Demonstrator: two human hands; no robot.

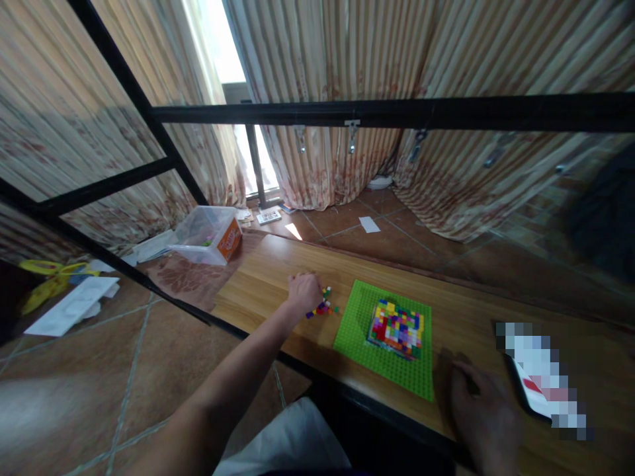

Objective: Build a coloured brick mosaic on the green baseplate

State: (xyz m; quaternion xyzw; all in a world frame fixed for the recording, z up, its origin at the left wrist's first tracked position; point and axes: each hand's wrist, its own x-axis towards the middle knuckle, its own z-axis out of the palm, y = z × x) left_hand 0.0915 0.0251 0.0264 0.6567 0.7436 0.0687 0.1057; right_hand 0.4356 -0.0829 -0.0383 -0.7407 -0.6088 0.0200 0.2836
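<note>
The left hand (305, 292) is resting at loose bricks (323, 307) near the green baseplate (356, 318), likely needing a light single-brick pinch, while the right hand (480, 402) is lying opposite, both grips impossible to tell.

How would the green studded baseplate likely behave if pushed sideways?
The baseplate would probably slide rather than tip, lying broad and flat on the wood-grain table. The brick block would likely ride along, since it appears seated on it. Looking thin, the baseplate might flex if lifted.
</note>
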